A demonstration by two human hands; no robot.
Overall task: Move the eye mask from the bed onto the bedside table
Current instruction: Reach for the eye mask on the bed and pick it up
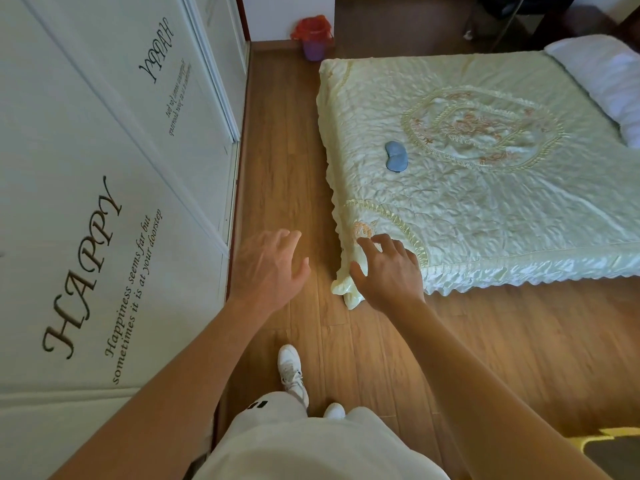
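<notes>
A small blue eye mask [396, 156] lies flat on the pale yellow-green quilted bedspread [485, 209], close to the bed's left edge. My left hand [270, 268] hovers over the wooden floor with its fingers spread, holding nothing. My right hand [388, 270] is also open, in front of the bed's near corner, well short of the mask. No bedside table shows in this view.
White wardrobe doors [104, 168] with lettering line the left. A narrow strip of wooden floor [284, 150] runs between wardrobe and bed. A purple bin with a red bag [313, 38] stands at the far end. A white pillow [602, 77] lies at the bed's right.
</notes>
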